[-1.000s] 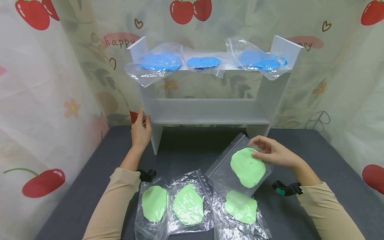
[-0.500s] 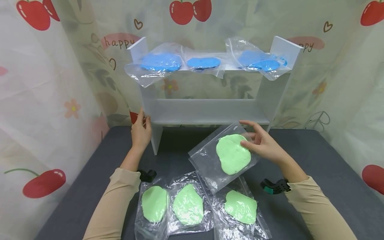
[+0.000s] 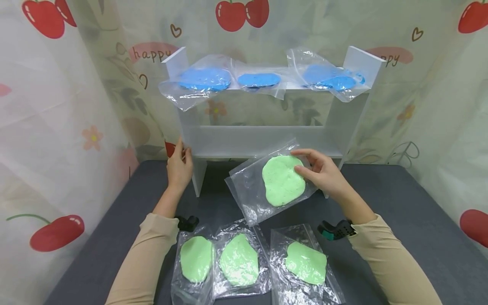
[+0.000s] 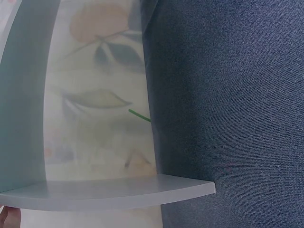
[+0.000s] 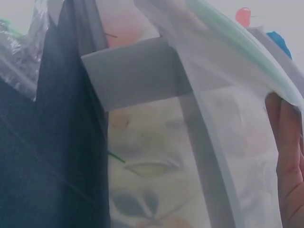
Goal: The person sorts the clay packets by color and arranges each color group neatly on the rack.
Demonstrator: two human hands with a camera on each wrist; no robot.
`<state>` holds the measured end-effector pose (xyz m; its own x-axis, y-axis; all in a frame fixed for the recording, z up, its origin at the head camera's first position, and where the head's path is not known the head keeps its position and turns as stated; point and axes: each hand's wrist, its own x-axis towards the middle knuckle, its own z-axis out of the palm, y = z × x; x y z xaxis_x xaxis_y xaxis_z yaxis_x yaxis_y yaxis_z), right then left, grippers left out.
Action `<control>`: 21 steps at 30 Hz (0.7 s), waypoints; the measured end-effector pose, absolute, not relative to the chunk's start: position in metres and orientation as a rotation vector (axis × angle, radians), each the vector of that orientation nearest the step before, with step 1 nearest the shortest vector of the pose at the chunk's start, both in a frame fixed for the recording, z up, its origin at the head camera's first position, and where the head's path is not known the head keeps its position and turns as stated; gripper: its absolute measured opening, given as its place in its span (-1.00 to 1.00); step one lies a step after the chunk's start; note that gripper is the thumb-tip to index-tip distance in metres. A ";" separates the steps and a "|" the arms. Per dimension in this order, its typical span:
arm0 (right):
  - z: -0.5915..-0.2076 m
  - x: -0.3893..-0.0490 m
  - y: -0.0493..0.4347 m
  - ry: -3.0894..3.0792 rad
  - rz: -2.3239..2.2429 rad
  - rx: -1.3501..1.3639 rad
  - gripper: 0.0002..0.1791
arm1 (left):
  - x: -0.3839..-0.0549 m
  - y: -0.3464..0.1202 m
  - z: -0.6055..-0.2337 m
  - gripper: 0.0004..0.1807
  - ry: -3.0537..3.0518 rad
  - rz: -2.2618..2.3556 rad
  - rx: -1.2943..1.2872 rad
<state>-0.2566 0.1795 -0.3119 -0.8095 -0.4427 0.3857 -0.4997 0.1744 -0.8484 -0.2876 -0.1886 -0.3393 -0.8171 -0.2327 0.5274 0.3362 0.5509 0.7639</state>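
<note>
The right hand (image 3: 322, 171) held a clear zip bag (image 3: 245, 190) by its right edge, in a pinch. The thumb lay on the bag's front and overlapped the right rim of the flat green slab (image 3: 283, 182) inside; the index finger stretched along the bag's upper edge, by the slab's top right. Most of the slab and bag spread left of the fingers. The bag hung tilted above the dark table (image 3: 381, 195), before the lower board (image 3: 228, 148) of the white shelf unit.

The left hand (image 3: 178, 171) touched the unit's left side panel (image 3: 189, 127), its fingers fairly straight and slightly apart.

Nearer the person, three more bagged green slabs (image 3: 239, 260) lay in a row. Bagged blue slabs (image 3: 206, 78) rested on the top board, their plastic overhanging its front.
</note>
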 end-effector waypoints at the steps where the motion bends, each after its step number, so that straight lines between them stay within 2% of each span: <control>1: -0.311 -0.257 0.178 -2.356 1.757 0.929 -0.59 | -0.288 -0.189 -0.339 -0.46 -2.196 -1.253 -0.081; 13: -0.303 -0.267 0.149 -2.075 2.027 0.720 -0.64 | -0.289 -0.190 -0.340 -0.45 -2.209 -1.227 -0.059; 21: -0.303 -0.271 0.119 -1.927 2.172 0.479 -0.69 | -0.287 -0.188 -0.340 -0.45 -2.193 -1.232 -0.067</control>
<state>-0.2715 0.1190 -0.3026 -0.9280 -0.0656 0.3667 -0.3563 -0.1311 -0.9251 -0.2870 -0.1882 -0.3395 -0.8097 -0.2446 0.5335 0.3285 0.5644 0.7573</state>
